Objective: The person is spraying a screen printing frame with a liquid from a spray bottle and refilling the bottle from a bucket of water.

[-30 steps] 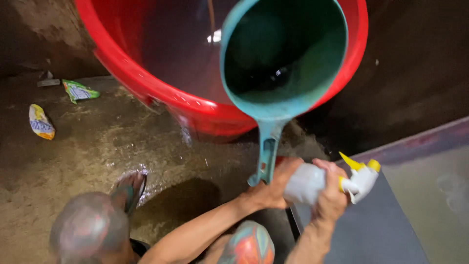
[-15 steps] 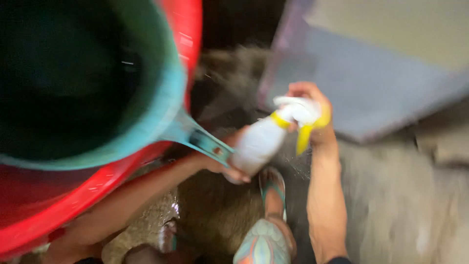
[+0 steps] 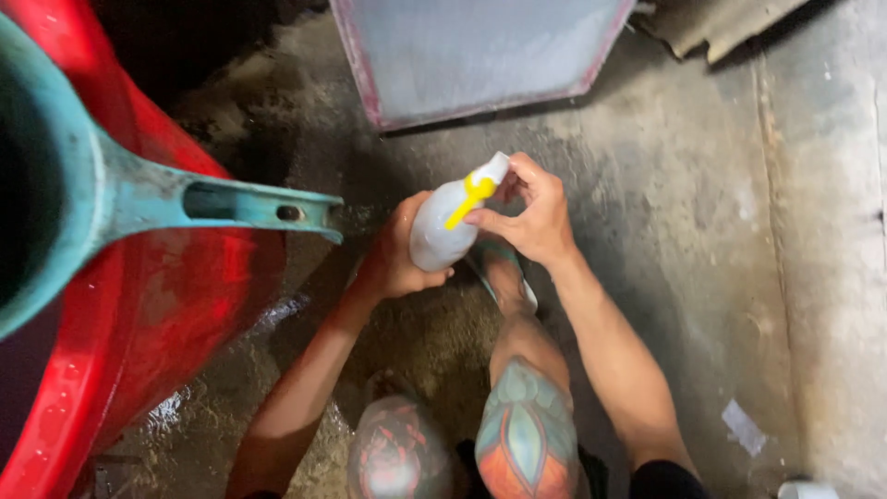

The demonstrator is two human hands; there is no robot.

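Fingers of the left hand (image 3: pixel 393 254) wrap the body of a white spray bottle (image 3: pixel 442 231), hiding its underside. Right hand (image 3: pixel 531 217) pinches the nozzle end, its fingertips just beside the yellow trigger (image 3: pixel 465 196). Left of both hands, a teal dipper (image 3: pixel 111 199) rests on a red tub (image 3: pixel 176 305), both cut off by the frame edge.

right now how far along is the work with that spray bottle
Done: the teal dipper is set down, resting on the red tub. In hand: the left hand grips the white spray bottle while the right hand pinches its yellow-trigger nozzle. Left: no spray is visible, and the grey panel ahead looks untouched.
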